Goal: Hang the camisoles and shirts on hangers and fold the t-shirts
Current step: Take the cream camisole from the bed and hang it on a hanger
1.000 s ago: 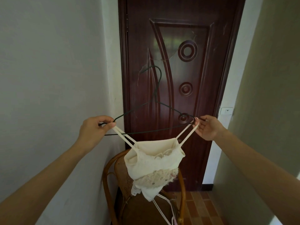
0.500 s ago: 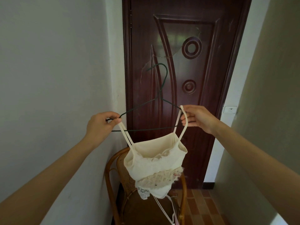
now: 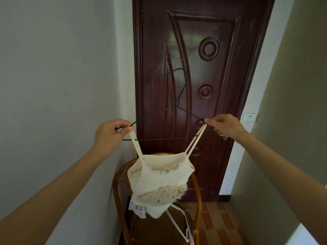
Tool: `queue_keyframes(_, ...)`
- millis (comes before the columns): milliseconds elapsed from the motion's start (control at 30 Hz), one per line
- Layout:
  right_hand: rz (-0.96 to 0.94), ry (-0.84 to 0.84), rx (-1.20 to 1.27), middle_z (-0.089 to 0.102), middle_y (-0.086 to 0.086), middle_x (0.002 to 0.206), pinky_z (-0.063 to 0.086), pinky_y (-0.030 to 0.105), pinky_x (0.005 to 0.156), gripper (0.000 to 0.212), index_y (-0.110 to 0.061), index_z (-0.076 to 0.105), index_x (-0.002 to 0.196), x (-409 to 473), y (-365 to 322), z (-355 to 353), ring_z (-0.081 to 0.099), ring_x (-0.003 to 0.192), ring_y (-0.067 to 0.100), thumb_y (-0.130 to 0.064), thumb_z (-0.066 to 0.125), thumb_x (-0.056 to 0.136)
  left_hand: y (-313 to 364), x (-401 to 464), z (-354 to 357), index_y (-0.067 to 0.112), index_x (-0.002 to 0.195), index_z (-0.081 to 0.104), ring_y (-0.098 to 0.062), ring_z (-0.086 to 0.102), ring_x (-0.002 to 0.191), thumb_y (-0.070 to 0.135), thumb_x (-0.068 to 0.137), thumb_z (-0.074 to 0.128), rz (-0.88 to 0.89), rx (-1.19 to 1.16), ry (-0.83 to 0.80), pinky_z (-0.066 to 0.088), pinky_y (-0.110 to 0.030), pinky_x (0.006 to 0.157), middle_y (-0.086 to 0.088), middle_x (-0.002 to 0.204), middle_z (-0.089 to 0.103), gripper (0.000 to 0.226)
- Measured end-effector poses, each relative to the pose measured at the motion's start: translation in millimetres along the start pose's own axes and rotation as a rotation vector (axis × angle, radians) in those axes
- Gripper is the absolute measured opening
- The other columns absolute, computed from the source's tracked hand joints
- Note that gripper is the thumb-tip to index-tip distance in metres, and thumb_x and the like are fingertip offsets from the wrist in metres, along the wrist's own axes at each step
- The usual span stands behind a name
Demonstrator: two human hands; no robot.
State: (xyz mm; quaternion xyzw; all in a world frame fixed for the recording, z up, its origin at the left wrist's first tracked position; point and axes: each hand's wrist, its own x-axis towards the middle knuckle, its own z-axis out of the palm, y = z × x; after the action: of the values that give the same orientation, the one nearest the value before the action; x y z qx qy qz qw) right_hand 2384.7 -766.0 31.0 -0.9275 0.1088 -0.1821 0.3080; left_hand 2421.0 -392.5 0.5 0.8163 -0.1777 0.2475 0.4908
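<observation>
A cream lace camisole [image 3: 159, 183] hangs by its thin straps from a dark green wire hanger [image 3: 178, 103] held up in front of the door. My left hand [image 3: 110, 133] pinches the hanger's left end together with the left strap. My right hand [image 3: 224, 126] pinches the right straps at the hanger's right shoulder. The hanger's hook points up and to the left. Another pale hanger [image 3: 178, 225] lies on the chair below.
A bentwood rattan chair [image 3: 120, 188] stands below the camisole, against the left wall. A dark red wooden door [image 3: 230, 68] fills the far end of a narrow passage. A wall switch [image 3: 249, 117] is on the right. Brown tiles [image 3: 217, 225] cover the floor.
My right hand has drawn the right straps outward and down along the hanger's right arm toward its end. My left hand keeps its pinch on the left end.
</observation>
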Motion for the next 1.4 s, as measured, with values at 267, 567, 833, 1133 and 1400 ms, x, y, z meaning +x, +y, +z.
queue_keyframes(267,-0.138,0.041,-0.085,0.056,-0.01,0.065,0.051,0.033,0.068,0.027,-0.021,0.061,0.071,-3,10,9,0.056,0.064,0.011,-0.039,0.066,0.091,-13,17,24,0.023,0.088,0.073,-0.012,0.061,0.09,0.018,0.085,0.073,0.02,-0.058,-0.056,0.047,-0.03,0.084,0.008,0.09,0.069,0.006)
queue_keyframes(567,-0.014,0.315,-0.382,0.056,-0.004,0.071,0.035,0.03,0.066,0.029,-0.017,0.071,0.089,-38,35,-4,0.054,0.076,0.022,-0.039,0.055,0.098,-24,48,88,0.018,0.096,0.077,-0.011,0.061,0.082,0.023,0.084,0.074,0.12,-0.086,-0.131,0.051,-0.032,0.081,0.009,0.092,0.07,0.013)
queue_keyframes(833,0.182,0.45,-0.51,0.071,0.006,0.087,0.045,0.034,0.069,0.03,-0.017,0.07,0.089,-73,94,-45,0.062,0.087,0.035,-0.038,0.052,0.099,17,55,167,0.025,0.095,0.076,-0.01,0.059,0.077,0.034,0.085,0.073,0.287,-0.04,-0.241,0.047,-0.03,0.076,0.015,0.094,0.071,0.014)
queue_keyframes(1133,0.328,0.576,-0.58,0.069,0.002,0.08,0.043,0.031,0.065,0.031,-0.017,0.069,0.085,-110,166,-123,0.064,0.083,0.032,-0.04,0.053,0.098,99,51,273,0.025,0.094,0.075,-0.018,0.065,0.091,0.033,0.087,0.07,0.413,-0.091,-0.334,0.048,-0.035,0.078,0.009,0.096,0.072,0.013)
queue_keyframes(1400,0.419,0.686,-0.66,0.072,0.006,0.084,0.041,0.029,0.062,0.033,-0.013,0.073,0.089,-137,251,-221,0.065,0.085,0.031,-0.037,0.053,0.099,210,37,390,0.025,0.094,0.074,-0.01,0.057,0.081,0.03,0.088,0.068,0.476,-0.163,-0.379,0.034,-0.025,0.07,0.016,0.092,0.068,0.01)
